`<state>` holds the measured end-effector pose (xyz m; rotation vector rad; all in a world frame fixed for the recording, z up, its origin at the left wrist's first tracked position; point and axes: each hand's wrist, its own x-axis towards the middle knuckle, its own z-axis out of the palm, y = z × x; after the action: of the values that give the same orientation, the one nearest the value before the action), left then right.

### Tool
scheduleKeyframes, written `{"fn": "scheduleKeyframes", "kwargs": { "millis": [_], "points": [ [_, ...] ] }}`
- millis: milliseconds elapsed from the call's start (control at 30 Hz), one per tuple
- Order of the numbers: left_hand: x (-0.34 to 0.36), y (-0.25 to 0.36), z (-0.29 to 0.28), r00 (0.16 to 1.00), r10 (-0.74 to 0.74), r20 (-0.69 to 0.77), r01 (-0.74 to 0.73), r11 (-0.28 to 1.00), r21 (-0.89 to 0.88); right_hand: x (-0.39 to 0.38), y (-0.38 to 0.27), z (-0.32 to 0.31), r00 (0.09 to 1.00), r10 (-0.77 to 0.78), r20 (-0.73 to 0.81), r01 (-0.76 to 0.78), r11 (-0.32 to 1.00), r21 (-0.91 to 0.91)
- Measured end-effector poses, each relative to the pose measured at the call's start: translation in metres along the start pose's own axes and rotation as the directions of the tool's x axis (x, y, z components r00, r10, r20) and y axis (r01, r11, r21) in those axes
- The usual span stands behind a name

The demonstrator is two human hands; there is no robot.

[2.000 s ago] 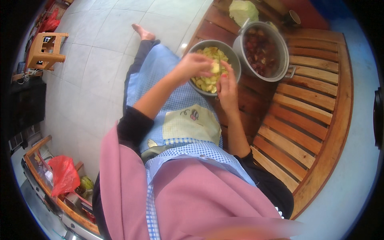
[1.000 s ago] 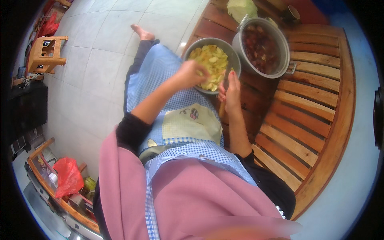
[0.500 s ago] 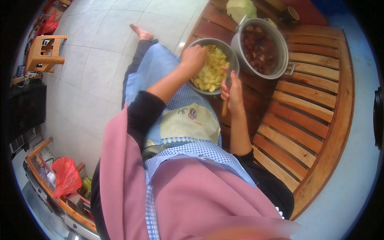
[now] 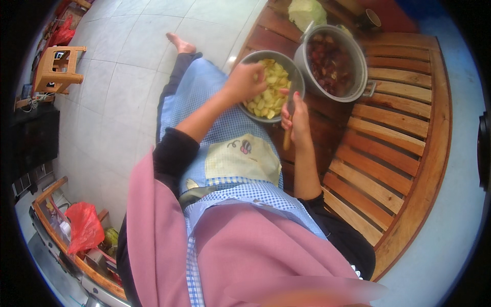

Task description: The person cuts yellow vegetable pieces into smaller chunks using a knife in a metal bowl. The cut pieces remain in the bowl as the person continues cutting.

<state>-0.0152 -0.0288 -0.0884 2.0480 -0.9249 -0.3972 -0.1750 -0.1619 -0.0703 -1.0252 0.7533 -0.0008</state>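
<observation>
A grey metal bowl [image 4: 279, 54] holds many pale yellow slices [image 4: 272, 87], and their exact kind is hard to tell. Over the bowl's left side is my left hand [image 4: 246, 83], fingers curled in; what they pinch, if anything, cannot be made out. My right hand [image 4: 299, 120], at the bowl's near right rim, grips a knife [image 4: 287, 140] by its wooden handle. The knife's blade points away from me along the bowl's right side, partly covered by my fingers. Right of the bowl stands a metal pot [image 4: 362, 82] with dark reddish chunks [image 4: 327, 66] in it.
The bowl and pot stand on a slatted wooden bench [image 4: 383, 148] with a raised frame at right. A pale green cabbage [image 4: 307, 13] and a dark cup [image 4: 372, 19] lie beyond the pot. On the tiled floor at left is a tan stool [image 4: 60, 69]; a red bag [image 4: 84, 225] sits lower left.
My left hand has drawn back from the slices toward me and slightly left, uncovering more of them. My right hand with the knife has stayed almost in place.
</observation>
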Motion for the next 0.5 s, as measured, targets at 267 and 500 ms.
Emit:
{"fn": "scheduleKeyframes", "kwargs": {
  "millis": [267, 500],
  "points": [
    [-0.011, 0.016, -0.011, 0.99, -0.112, 0.087, 0.141, 0.835, -0.531, -0.005, -0.002, 0.016, 0.993, -0.109, -0.045, 0.1, 0.982, -0.162],
    [-0.018, 0.035, -0.023, 0.911, -0.362, 0.199, 0.381, 0.553, -0.741, -0.011, 0.002, 0.037, 0.891, -0.453, 0.027, 0.401, 0.759, -0.513]
  ]
}}
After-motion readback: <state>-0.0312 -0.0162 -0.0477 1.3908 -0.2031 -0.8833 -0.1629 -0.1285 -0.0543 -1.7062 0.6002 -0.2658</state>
